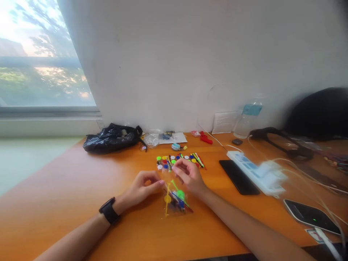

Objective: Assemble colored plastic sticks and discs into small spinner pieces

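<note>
Left hand (144,188), black watch (109,210) on the wrist, has fingertips (161,184) pinched together at the top of the stick-and-disc build (175,199). Too blurred to tell whether that grip really clamps a stick. Right hand (189,177) is curled just above the build, and I can't tell if it grasps anything. The build sits on the worktop (67,188) directly below and between both grips. The loose sticks and discs (179,160) lie just beyond the right grip. To do this well, I'd steady the build low with the left, pinch parts near their ends and press gently (thin sticks probably flex). The power strip (255,172) and phone (239,177) are well off to the right.
</note>
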